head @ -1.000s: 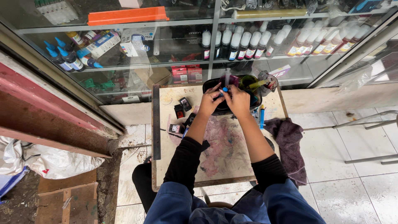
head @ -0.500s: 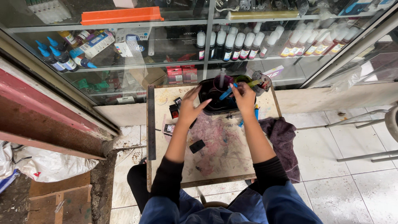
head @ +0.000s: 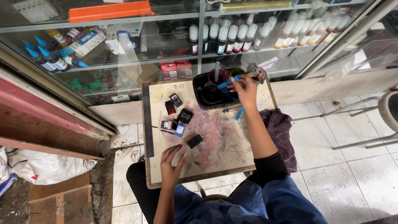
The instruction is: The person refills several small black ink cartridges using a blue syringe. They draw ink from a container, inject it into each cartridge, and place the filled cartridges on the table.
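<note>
From the head view I saw my right hand [head: 248,89] in a closed grip on a blue syringe [head: 227,83], its long axis pointing left over the black tray [head: 199,93], while my left hand [head: 172,161] rested released on the tabletop [head: 232,153].

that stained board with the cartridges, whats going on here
A person sits at a small ink-stained board in front of a glass cabinet of ink bottles. The right hand holds a blue-tipped syringe over a black tray of ink cups. The left hand rests on the board near a black cartridge, not gripping it. More cartridges lie upper left, and a dark cloth hangs off the right edge.
</note>
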